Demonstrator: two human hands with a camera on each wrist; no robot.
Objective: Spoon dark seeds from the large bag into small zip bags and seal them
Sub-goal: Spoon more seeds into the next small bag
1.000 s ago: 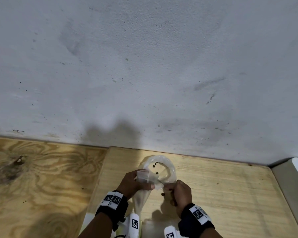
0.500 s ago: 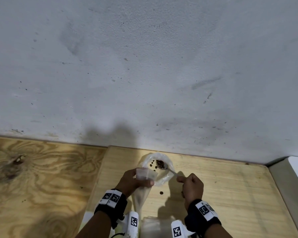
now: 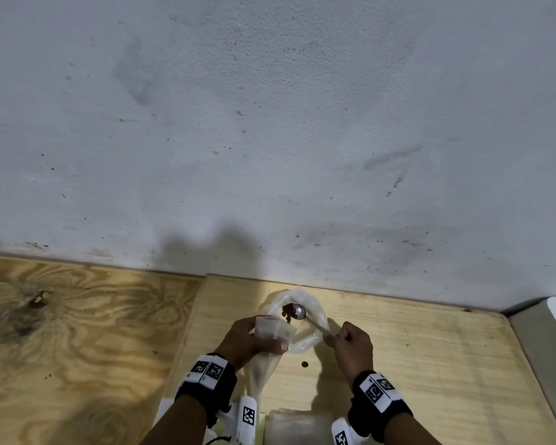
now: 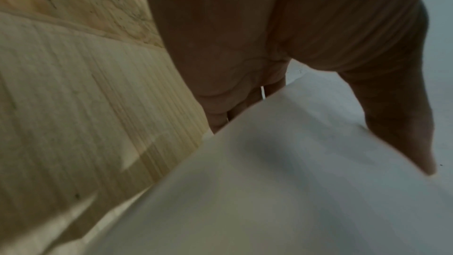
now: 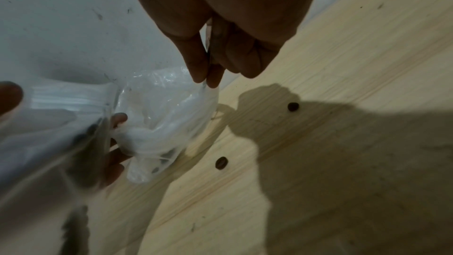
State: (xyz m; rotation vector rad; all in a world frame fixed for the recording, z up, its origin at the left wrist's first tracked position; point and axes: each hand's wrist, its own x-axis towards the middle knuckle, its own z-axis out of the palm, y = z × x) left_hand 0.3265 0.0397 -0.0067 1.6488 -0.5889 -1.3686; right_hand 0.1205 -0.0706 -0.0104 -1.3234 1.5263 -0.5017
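My left hand holds a small clear zip bag with its mouth up, against the gathered side of the large clear bag. In my right hand is the handle of a metal spoon, pinched between thumb and fingers. The spoon's bowl hangs over the large bag's open mouth, with dark seeds at its left edge, just above the small bag. The right wrist view shows the large bag, the small zip bag and my right fingertips. In the left wrist view plastic covers my fingers.
One loose seed lies on the light wooden board between my hands; two loose seeds show in the right wrist view. A stack of clear bags lies at the near edge. A grey wall stands right behind.
My right hand has moved right, away from the left hand, and the spoon has come up out of the large bag with seeds. Its bowl now tips toward the small bag.
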